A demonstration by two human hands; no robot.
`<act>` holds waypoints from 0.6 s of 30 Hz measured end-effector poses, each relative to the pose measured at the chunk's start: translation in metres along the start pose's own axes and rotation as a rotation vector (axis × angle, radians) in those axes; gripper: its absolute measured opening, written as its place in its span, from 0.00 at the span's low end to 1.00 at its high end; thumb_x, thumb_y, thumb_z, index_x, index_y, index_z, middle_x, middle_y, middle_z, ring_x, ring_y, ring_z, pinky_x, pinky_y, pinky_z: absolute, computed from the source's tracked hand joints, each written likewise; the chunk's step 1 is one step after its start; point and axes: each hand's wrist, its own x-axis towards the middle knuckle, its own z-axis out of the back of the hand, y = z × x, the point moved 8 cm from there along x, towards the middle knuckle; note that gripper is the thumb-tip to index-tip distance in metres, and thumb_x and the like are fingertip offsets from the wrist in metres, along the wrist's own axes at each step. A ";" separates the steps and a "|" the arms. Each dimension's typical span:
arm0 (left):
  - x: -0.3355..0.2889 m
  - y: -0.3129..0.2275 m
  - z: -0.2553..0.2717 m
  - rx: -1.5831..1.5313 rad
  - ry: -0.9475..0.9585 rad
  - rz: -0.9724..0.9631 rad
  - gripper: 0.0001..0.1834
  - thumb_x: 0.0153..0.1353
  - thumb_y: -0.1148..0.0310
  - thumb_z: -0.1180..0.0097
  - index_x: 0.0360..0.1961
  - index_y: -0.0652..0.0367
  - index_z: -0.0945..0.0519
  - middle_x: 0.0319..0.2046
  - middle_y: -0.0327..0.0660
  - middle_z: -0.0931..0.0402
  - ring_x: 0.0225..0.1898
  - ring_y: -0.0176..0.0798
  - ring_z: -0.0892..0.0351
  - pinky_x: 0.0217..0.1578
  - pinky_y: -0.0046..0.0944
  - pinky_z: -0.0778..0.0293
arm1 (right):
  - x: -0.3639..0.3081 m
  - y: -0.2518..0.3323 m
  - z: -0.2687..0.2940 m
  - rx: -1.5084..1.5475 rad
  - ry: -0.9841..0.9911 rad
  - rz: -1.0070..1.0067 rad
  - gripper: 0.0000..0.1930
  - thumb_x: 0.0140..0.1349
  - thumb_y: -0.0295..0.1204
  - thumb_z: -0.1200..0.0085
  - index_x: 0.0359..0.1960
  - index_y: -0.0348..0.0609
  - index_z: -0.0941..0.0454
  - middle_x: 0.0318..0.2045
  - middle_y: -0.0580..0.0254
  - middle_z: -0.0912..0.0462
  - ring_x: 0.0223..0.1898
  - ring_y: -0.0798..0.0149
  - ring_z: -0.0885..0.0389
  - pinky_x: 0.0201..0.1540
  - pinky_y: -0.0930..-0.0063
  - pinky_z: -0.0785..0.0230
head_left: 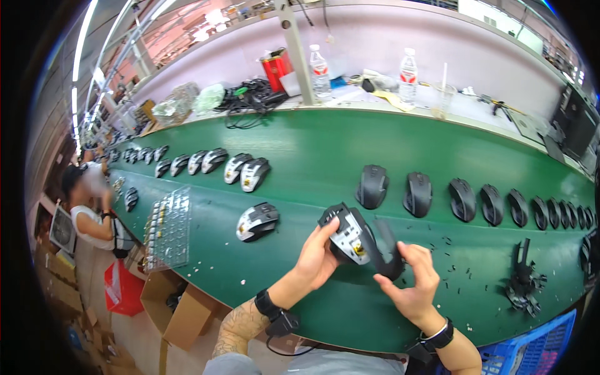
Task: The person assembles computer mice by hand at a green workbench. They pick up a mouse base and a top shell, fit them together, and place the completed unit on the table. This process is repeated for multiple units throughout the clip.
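Observation:
My left hand [317, 255] grips a computer mouse [351, 235] whose inside shows white and silver, with a small yellow part. Pinched in my right hand [412, 281] is a black mouse top cover [390, 255], blurred a little, close beside the mouse's right edge. Whether the two parts touch, I cannot tell. To the left lies another mouse without its cover [257, 222], black and silver. Further right on the green table sits a pile of black plastic pieces [526, 281].
Coverless mice [255, 174] line the far left, finished-looking black mice [372, 186] the right. A clear tray [169, 230] holds small parts. Small black bits lie scattered on the green table [312, 140]. Bottles [408, 76] stand on the back shelf. Another person [90, 219] sits at far left.

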 end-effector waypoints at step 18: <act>-0.025 0.019 -0.015 0.323 0.027 -0.385 0.36 0.51 0.84 0.40 0.54 0.55 0.48 0.47 0.43 0.35 0.49 0.36 0.29 0.50 0.37 0.28 | -0.009 -0.012 -0.031 0.003 0.259 -0.125 0.32 0.49 0.30 0.34 0.58 0.43 0.30 0.56 0.51 0.31 0.57 0.52 0.36 0.55 0.62 0.35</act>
